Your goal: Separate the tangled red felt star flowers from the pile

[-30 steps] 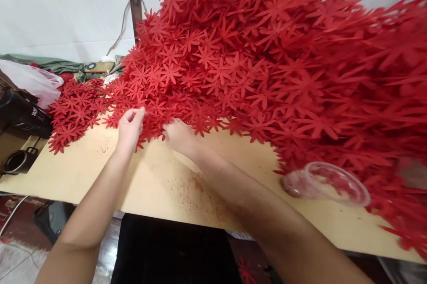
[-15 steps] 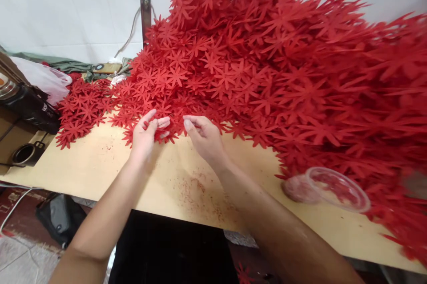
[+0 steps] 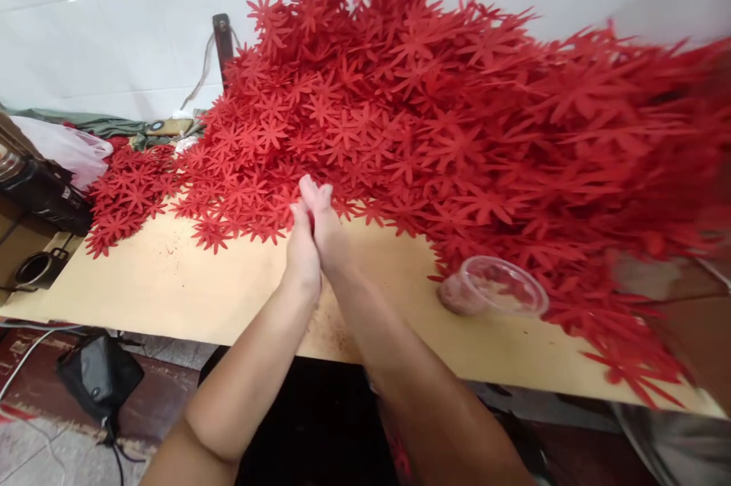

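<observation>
Head view, hands: left hand (image 3: 301, 246) and right hand (image 3: 330, 231) pressed palm to palm at the pile's near edge, clamped on a red flower-shaped cutout (image 3: 311, 221) (only a sliver shows between them).
Pile: heap of red star-petalled foam cutouts (image 3: 434, 113) against the white tiled wall (image 3: 114, 21).
Table: bare tan wooden table (image 3: 228, 295); clear plastic cup (image 3: 492, 288) lies on its side near the right forearm.
Technique, my judgement: keep palm pressure even, so petals stay flat.

I can read no text, label or number anywhere; the black object (image 3: 43, 193) at the far left of the frame bears pale lettering too small to decipher.
</observation>
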`<state>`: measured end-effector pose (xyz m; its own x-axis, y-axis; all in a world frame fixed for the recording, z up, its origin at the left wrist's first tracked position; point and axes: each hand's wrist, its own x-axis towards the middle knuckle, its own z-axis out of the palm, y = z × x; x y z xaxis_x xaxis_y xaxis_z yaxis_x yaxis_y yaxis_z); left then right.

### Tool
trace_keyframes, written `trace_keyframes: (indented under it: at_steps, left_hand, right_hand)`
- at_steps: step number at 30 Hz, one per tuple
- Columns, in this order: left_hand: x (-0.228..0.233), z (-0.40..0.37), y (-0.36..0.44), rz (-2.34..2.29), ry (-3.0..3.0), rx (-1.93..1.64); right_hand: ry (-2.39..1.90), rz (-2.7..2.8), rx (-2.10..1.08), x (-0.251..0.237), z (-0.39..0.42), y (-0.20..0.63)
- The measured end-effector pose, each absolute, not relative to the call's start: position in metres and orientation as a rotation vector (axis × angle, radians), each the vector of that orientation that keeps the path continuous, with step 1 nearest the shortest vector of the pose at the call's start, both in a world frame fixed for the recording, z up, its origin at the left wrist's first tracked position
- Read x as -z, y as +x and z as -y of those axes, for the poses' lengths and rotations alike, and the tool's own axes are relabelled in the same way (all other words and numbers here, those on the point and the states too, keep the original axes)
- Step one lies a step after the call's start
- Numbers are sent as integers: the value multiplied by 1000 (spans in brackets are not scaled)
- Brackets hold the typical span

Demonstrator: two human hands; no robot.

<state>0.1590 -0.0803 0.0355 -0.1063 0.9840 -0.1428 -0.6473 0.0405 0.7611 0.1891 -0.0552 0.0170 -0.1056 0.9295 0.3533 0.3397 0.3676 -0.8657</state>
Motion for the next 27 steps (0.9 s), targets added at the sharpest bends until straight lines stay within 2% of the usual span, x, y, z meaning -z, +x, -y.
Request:
trace_keyframes:
  at_steps: [7,12,16,19,22,27]
  left_hand:
    - [-54,81,162,-823,612,-1680]
    - [-39,86,166,-696,650,-1413]
    - [-26,83,165,-626,614,-1479]
    - [-19,73,156,-684,400,-1438]
    - [-17,66,143,-696,128,-1338]
    - [-21,67,136,-697,-2,-1284]
  right_hand:
    - [-1241,1810,-649,-33,65,183]
    - [-1426,1813,-491,-44,66,198]
    - [-1433,1963,-264,-51,72,220]
    - [-1371,2012,-101,-60,91,247]
    - [-1337,2030,-75,-68,114,296]
    - [-1784,2052,7,-64,134,373]
